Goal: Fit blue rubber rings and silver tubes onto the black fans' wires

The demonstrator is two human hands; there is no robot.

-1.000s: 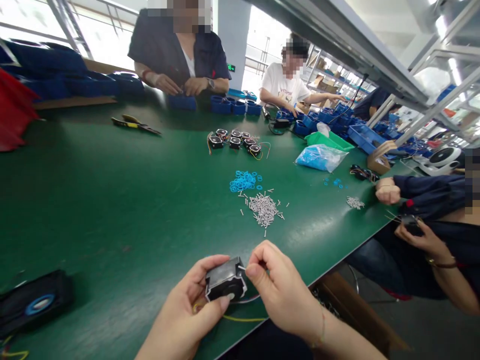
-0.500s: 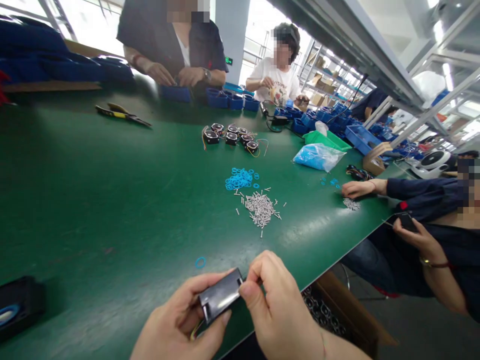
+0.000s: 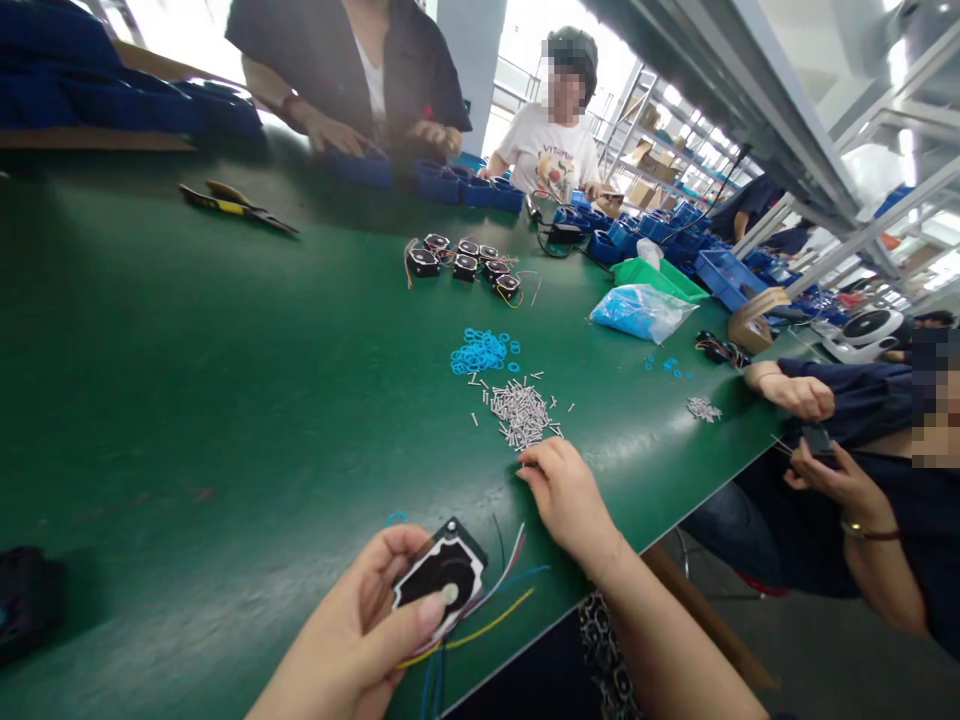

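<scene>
My left hand (image 3: 375, 625) grips a small black housing (image 3: 442, 570) with a white-edged face turned up, the thumb lying across it. Several coloured wires (image 3: 499, 615) trail from its lower right side. At the near edge of a heap of small silver screws (image 3: 519, 412), my right hand (image 3: 566, 495) pinches at the tabletop, its fingertips over a lone screw that they mostly hide. A blue rubber ring (image 3: 396, 518) lies just behind the left hand, partly covered. Beyond the screws is a pile of blue rings (image 3: 480, 352).
Several similar wired housings (image 3: 465, 265) sit farther back. Yellow-handled pliers (image 3: 240, 208) lie at left, near a dark block (image 3: 28, 605). A bag of blue rings (image 3: 641, 312) rests by a green tray (image 3: 660, 277). A co-worker's hands (image 3: 810, 420) work at the right edge.
My right hand has left the housing and reached forward to the screws. In my left hand the housing has turned, now showing its white-edged face and wires.
</scene>
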